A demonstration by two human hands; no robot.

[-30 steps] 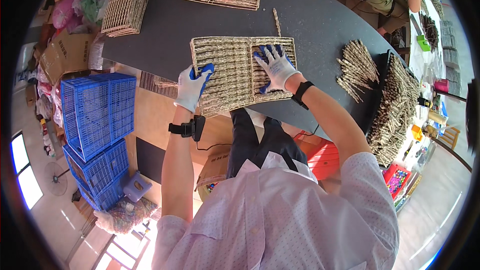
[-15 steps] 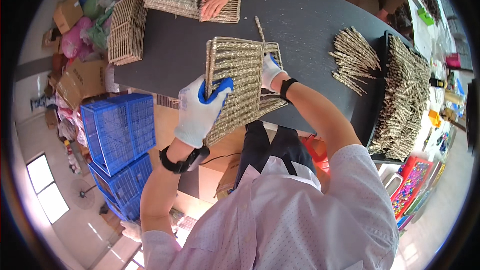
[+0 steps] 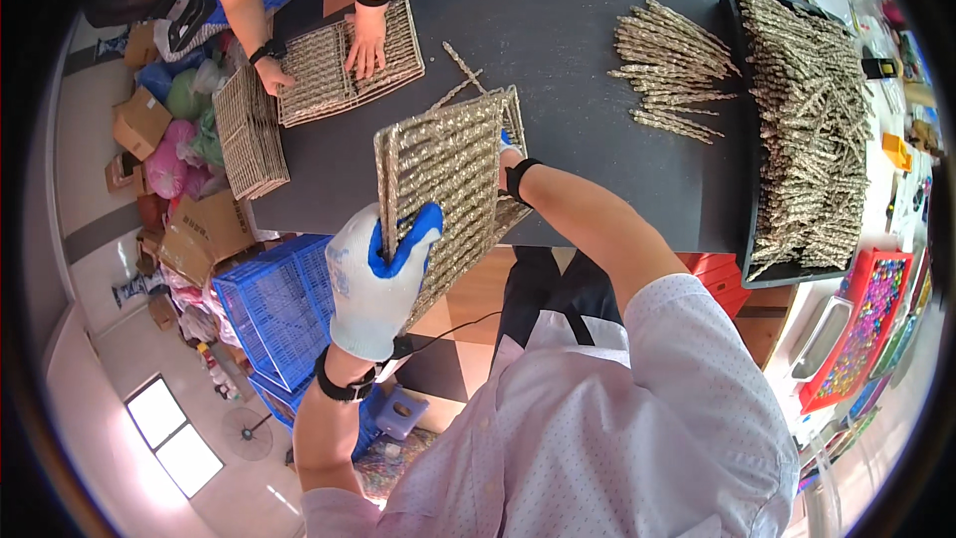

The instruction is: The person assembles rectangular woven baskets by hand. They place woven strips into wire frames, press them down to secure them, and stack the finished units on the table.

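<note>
In front of me is a hinged woven frame (image 3: 443, 184) with rows of glittery beige-gold twisted strands, held tilted above the near table edge. My left hand (image 3: 363, 284), in a white glove with blue coating, closes around its left edge, thumb across the front. Behind the frame's right side reaches my right hand (image 3: 509, 151); only a bit of glove and the wrist show, its fingers hidden. Two twisted strands (image 3: 460, 62) cross above the frame's top edge. Whether they are attached cannot be seen.
Across the dark table (image 3: 558, 30), a co-worker's hands (image 3: 367, 45) press on a similar woven panel (image 3: 319, 65), beside a stack of panels (image 3: 249, 134). Loose strands (image 3: 677, 70) lie at right, near a black tray (image 3: 747, 139) full of them. Blue crates (image 3: 274, 309) stand lower left.
My view has swung, shifting the surroundings. The frame is turned more, and my right hand sits further hidden behind it. A second crossing strand now shows. The co-worker leans in more.
</note>
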